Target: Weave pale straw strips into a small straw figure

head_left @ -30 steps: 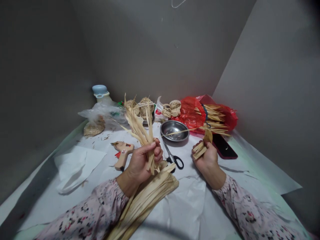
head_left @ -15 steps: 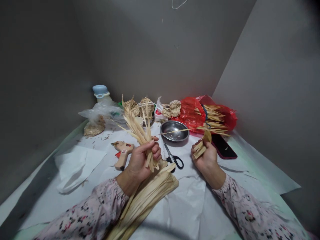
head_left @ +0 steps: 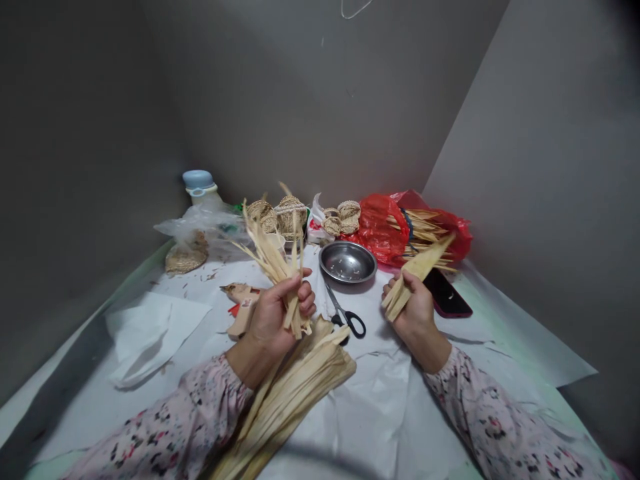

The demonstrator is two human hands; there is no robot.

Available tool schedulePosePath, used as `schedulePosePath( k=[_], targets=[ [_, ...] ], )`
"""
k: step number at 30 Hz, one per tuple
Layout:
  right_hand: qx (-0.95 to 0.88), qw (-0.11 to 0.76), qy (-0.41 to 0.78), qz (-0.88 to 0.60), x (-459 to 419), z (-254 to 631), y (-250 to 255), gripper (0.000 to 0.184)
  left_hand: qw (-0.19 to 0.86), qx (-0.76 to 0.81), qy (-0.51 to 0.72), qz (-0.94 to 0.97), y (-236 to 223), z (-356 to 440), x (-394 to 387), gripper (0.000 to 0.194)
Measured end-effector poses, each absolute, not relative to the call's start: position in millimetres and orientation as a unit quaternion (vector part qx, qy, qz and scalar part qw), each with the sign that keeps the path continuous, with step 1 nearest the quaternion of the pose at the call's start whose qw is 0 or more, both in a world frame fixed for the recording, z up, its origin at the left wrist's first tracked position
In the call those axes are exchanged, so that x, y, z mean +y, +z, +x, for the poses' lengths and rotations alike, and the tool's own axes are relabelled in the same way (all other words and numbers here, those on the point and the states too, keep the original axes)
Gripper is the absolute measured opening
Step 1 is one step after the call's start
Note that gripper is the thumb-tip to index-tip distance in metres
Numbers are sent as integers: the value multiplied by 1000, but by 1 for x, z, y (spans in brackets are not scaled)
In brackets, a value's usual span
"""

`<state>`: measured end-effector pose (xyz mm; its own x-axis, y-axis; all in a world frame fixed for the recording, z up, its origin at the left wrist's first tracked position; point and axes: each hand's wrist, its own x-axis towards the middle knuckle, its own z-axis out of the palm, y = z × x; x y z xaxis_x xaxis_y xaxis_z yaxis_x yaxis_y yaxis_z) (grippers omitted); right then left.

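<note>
My left hand point(head_left: 280, 308) is closed round a bunch of thin dried husk strips point(head_left: 273, 257), whose loose ends fan upward. In my right hand point(head_left: 415, 313) is a folded piece of dried corn husk point(head_left: 421, 263), pinched between thumb and fingers with its pointed end up and to the right. A larger bundle of dried husks point(head_left: 295, 390) lies on the table below my left wrist. Black-handled scissors point(head_left: 345, 315) rest between the two hands. Partly behind my left hand is a glue gun point(head_left: 244, 310).
A steel bowl point(head_left: 349, 262) with small scraps stands mid-table. Behind it sit coils of braided cord point(head_left: 291, 217). A red plastic bag point(head_left: 383, 227) of husks and a phone point(head_left: 447, 293) are at right. A clear bag point(head_left: 200, 223) and a blue-lidded bottle point(head_left: 199, 180) stand at left.
The husk in my right hand has swung up and now shows its long pointed tip. A thin strand that stretched across the bowl is gone from there. My left hand has shifted slightly left.
</note>
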<state>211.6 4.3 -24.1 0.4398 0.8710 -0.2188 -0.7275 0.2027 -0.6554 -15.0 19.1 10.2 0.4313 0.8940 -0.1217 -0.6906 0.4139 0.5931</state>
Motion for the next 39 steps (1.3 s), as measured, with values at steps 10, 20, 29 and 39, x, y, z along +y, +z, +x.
schedulePosePath(
  k=[10, 20, 29, 39],
  targets=[
    [-337, 585, 599, -430, -21, 169, -31, 36, 803, 318, 344, 369, -12, -1, 8, 33],
    [-412, 568, 571, -427, -24, 159, -40, 37, 749, 345, 345, 449, -10, 3, -2, 37],
    [-440, 511, 648, -354, -27, 157, -34, 35, 740, 370, 344, 444, -15, 2, 2, 39],
    [-431, 492, 686, -318, -29, 157, -28, 37, 774, 331, 311, 441, -15, 1, 1, 38]
  ],
)
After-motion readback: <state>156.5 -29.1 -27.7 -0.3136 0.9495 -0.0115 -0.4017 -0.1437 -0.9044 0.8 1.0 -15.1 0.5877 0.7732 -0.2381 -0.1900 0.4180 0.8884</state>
